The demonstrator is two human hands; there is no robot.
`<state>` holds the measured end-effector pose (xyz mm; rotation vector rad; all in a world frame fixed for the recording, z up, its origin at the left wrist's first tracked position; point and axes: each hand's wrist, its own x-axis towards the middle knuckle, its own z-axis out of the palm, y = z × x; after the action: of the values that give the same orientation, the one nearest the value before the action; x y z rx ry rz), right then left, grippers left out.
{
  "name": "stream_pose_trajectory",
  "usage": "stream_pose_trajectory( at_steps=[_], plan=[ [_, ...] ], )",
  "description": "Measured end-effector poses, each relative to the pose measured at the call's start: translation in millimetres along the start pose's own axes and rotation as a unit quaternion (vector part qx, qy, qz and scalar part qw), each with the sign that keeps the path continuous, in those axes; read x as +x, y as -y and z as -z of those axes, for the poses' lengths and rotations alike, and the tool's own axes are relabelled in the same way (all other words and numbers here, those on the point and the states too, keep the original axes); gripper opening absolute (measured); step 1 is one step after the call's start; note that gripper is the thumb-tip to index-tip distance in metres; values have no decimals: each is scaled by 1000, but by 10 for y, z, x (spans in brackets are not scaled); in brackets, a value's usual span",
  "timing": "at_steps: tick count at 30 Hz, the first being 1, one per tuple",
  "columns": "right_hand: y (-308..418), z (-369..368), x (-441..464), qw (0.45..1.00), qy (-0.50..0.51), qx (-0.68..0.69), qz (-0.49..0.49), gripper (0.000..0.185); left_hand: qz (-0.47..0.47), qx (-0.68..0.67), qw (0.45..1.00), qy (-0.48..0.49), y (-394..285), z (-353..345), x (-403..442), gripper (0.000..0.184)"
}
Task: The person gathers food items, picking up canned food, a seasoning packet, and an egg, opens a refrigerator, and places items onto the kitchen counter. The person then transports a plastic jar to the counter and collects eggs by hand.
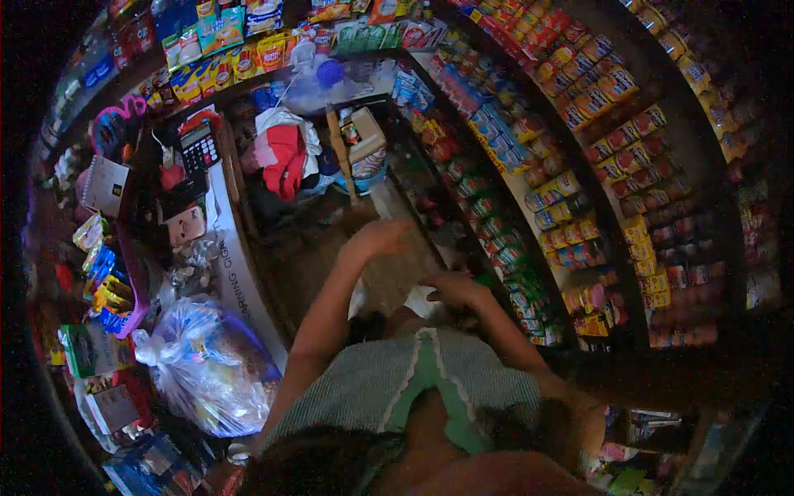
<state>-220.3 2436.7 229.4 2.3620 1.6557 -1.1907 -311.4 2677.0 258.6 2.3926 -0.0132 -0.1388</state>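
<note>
My left hand (382, 238) reaches across in front of my body, fingers stretched out to the right and blurred, with nothing visible in it. Lower and to the right, my right hand (456, 289) is bent inward, its fingertips beside a small white piece (422, 301) that could be paper or cloth. Dim light hides whether those fingers grip it. Ahead of my left hand, a wooden stick (339, 153) leans by an open cardboard box (365, 135). A red and white cloth (284, 157) lies left of the stick.
Shelves of cans (554, 198) and packets rise close on my right. A counter edge with printed lettering (236, 248) runs along my left, holding a calculator (199, 147), a notebook (105, 183) and a full clear plastic bag (211, 364). Hanging sachets (223, 70) line the far side.
</note>
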Motion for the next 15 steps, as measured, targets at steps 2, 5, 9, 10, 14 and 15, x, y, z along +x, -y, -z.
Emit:
stream_pose_trajectory(
  at_steps=[2, 5, 9, 10, 14, 15],
  plan=[
    [-42, 121, 91, 1000, 9, 18, 7, 51, 15, -5, 1000, -9, 191, -110, -1, 43],
    [212, 653, 166, 998, 17, 48, 30, 47, 90, -23, 996, 13, 232, -28, -15, 44],
    [-541, 902, 640, 994, 12, -59, 94, 42, 90, -61, 993, -34, 113, 183, -19, 46],
    [-641, 1138, 725, 990, 2, -84, 109, 41, 118, -36, 992, -14, -55, 399, 11, 46],
    [-821, 2305, 539, 981, -151, -31, 122, 39, 107, 0, 978, -179, -382, 578, 192, 45],
    [-766, 2623, 478, 977, -173, -71, 104, 37, 113, -9, 976, -184, -409, 570, 290, 43]
  ],
)
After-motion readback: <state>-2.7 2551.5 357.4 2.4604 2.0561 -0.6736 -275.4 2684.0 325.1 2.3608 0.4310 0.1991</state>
